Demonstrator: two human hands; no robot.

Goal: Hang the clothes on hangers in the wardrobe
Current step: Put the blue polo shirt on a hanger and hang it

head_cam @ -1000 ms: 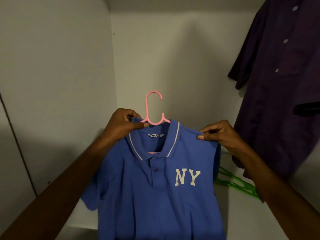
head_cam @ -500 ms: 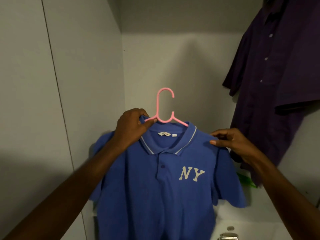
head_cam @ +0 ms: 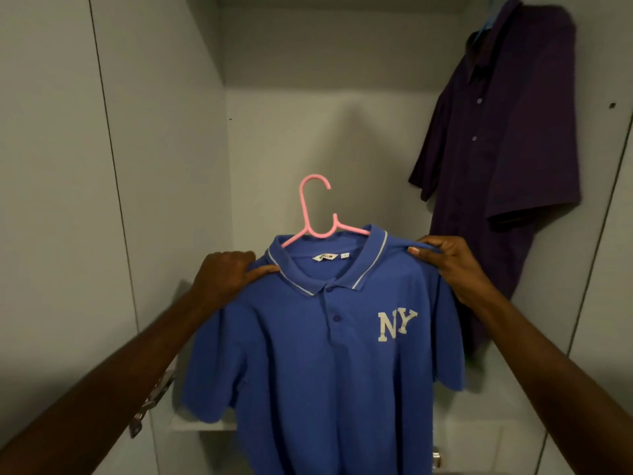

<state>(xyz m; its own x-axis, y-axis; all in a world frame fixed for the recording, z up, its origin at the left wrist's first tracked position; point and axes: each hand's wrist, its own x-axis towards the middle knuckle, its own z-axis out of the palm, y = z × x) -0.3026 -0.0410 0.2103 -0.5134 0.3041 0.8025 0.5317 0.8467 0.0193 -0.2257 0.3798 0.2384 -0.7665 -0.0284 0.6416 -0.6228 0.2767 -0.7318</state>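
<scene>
Far left is the pale grey wardrobe side panel point(head_cam: 51, 200), with a metal hinge point(head_cam: 150, 402) low down on its edge next to my left forearm.

My left hand point(head_cam: 227, 281) has its grip clamped onto the left shoulder of the blue cotton polo shirt with the white "NY" letters on the chest point(head_cam: 325, 354). Fingers are curled over the top of the fabric, thumb pointing in toward the collar.

The shirt is already on the thin pink plastic hanger point(head_cam: 317, 217). The hanger arms disappear inside the collar and the hook sticks up above it, not on anything, just out in the open in front of the wardrobe's back wall point(head_cam: 325, 132). So the shirt is up in the air in the middle of the wardrobe opening, carried only by my two hands, front facing me, collar open with the little white label showing, sleeves drooping either side.

My right hand point(head_cam: 445, 265) is pinching the right shoulder seam, thumb on top and fingers bunched under the cloth.

Over to the right and higher up, a dark purple short-sleeved button-up shirt point(head_cam: 507, 149) hangs from a light blue hanger point(head_cam: 486, 22), of which I can only see a sliver at the top. It's close to my right hand but I can't tell if they touch.
</scene>
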